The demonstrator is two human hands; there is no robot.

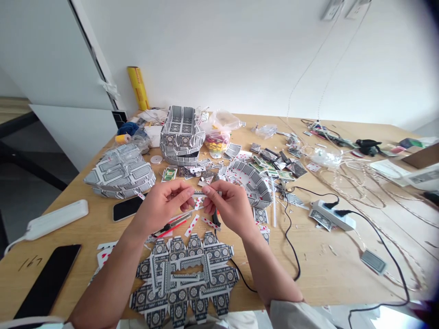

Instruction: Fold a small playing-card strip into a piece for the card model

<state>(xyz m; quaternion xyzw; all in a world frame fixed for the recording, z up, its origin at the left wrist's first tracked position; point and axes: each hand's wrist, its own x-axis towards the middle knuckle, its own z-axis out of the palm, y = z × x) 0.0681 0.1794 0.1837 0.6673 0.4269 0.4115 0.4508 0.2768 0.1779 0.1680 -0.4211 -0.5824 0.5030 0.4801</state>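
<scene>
My left hand point(164, 203) and my right hand point(230, 201) meet over the middle of the table. Between their thumbs and fingertips they pinch the two ends of a narrow playing card strip point(198, 193). Below them, near the front edge, lies a flat piece made of joined playing cards point(187, 283), with grey patterned backs, angled tabs and a slot in its middle. A red-edged utility knife point(174, 224) and cut card scraps point(192, 225) lie just under the hands. Behind my right hand sits an open oval card tray point(262, 194) with folded walls.
Card-built boxes point(120, 171) stand at left, and a taller stacked one point(180, 130) at the back. Loose cards point(277, 162) are heaped behind. Two phones point(50, 281) lie at left. A power strip point(332, 214) with black cables and tangled cords point(353, 187) occupies the right.
</scene>
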